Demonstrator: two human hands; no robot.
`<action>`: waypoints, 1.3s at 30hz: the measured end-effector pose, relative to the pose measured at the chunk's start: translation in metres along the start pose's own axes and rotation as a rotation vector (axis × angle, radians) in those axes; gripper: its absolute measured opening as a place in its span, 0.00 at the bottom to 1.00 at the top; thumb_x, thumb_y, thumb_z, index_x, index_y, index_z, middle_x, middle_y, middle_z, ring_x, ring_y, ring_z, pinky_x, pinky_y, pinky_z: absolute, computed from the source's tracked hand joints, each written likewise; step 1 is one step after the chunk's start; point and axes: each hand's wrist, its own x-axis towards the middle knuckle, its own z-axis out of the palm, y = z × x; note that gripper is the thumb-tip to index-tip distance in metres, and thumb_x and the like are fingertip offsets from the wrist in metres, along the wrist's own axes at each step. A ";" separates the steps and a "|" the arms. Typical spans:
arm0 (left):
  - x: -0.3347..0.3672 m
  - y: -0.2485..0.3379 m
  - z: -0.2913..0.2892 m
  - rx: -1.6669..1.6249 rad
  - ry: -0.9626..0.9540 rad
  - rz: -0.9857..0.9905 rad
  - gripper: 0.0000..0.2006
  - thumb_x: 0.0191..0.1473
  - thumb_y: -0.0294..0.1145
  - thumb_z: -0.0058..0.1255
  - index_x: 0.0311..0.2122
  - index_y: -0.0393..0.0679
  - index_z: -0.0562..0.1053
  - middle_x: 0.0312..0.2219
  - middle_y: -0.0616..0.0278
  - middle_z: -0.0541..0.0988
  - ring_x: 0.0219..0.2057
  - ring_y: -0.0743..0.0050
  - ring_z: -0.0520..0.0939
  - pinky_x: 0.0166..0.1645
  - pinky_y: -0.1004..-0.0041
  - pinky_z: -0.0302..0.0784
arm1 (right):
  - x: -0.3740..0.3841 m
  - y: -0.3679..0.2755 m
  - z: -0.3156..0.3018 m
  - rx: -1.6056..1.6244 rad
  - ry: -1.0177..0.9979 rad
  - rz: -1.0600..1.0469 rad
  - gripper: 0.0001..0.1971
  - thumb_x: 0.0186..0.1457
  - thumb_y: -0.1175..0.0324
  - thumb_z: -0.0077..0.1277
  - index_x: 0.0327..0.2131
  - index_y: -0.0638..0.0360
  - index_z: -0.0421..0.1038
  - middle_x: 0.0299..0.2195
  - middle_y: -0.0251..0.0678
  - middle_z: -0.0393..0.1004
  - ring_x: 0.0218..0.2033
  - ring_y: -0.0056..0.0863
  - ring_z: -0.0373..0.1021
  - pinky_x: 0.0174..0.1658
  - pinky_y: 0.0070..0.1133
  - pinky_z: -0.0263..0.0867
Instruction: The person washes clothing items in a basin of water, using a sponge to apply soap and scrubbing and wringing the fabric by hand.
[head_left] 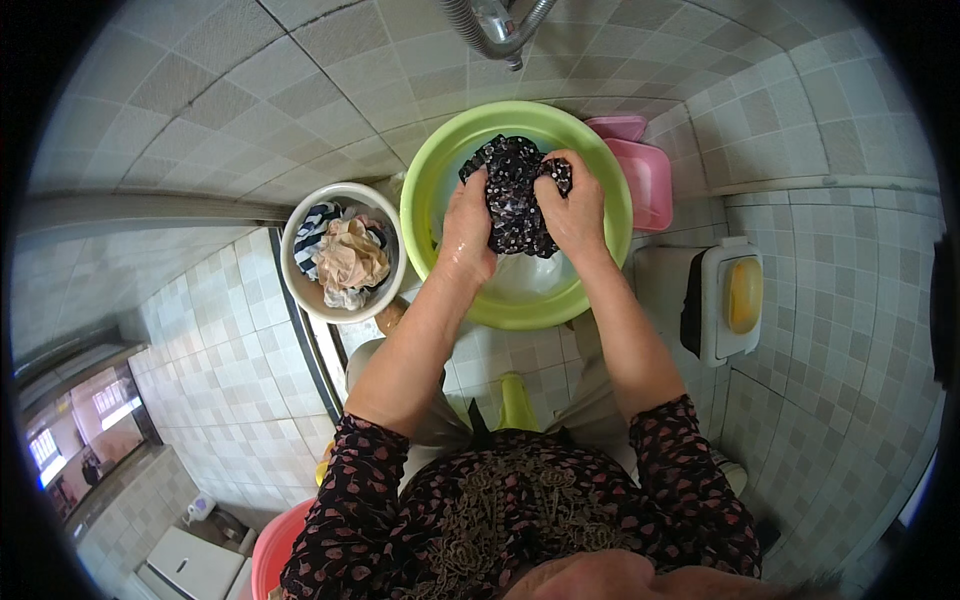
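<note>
Both hands (520, 215) clench wet cloth (515, 190).

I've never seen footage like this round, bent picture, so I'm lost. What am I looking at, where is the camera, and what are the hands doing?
There is no machine here: a person wears a wide fisheye camera on the head, looking down, so straight tile lines bend near the rim. The forearms come in from the lower edge. The left hand and right hand both grip a dark patterned cloth, bunched up over a green basin on the tiled floor. Beside it, on the person's left, stands a white bucket with more clothes. A pink tub sits behind on the right, and a soap dish with a yellow bar is further right. A tap hangs above.
</note>
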 end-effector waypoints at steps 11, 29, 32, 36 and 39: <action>0.007 0.007 -0.007 -0.134 0.068 -0.090 0.17 0.60 0.41 0.34 0.45 0.42 0.69 0.39 0.59 0.77 0.39 0.64 0.78 0.46 0.63 0.74 | -0.006 -0.003 0.001 0.054 -0.062 -0.001 0.12 0.42 0.70 0.48 0.34 0.61 0.69 0.28 0.45 0.73 0.30 0.39 0.72 0.37 0.28 0.66; 0.035 -0.002 -0.035 -0.391 0.022 -0.062 0.23 0.57 0.55 0.38 0.42 0.44 0.71 0.33 0.58 0.78 0.32 0.62 0.79 0.40 0.62 0.76 | -0.039 -0.021 0.017 0.155 -0.180 -0.488 0.32 0.42 0.70 0.53 0.54 0.62 0.58 0.44 0.47 0.69 0.43 0.39 0.70 0.45 0.30 0.66; 0.031 -0.005 -0.046 -0.209 0.040 0.008 0.26 0.58 0.56 0.34 0.39 0.41 0.72 0.30 0.57 0.77 0.27 0.62 0.79 0.36 0.63 0.78 | -0.059 -0.032 0.021 0.070 -0.274 -0.505 0.21 0.41 0.68 0.54 0.43 0.59 0.66 0.32 0.44 0.71 0.34 0.41 0.72 0.36 0.31 0.67; 0.006 -0.029 -0.021 -0.068 0.061 -0.064 0.19 0.61 0.46 0.33 0.46 0.42 0.68 0.37 0.60 0.76 0.36 0.69 0.78 0.40 0.67 0.75 | -0.029 -0.009 0.020 -0.101 -0.050 -0.372 0.11 0.40 0.65 0.54 0.28 0.58 0.68 0.21 0.42 0.72 0.23 0.43 0.71 0.27 0.32 0.67; -0.019 -0.036 0.005 0.014 0.176 -0.181 0.18 0.61 0.44 0.32 0.46 0.43 0.68 0.38 0.61 0.76 0.37 0.69 0.79 0.41 0.69 0.75 | -0.008 0.006 0.012 -0.188 0.026 -0.112 0.12 0.41 0.63 0.53 0.29 0.58 0.69 0.21 0.46 0.73 0.24 0.48 0.71 0.28 0.35 0.66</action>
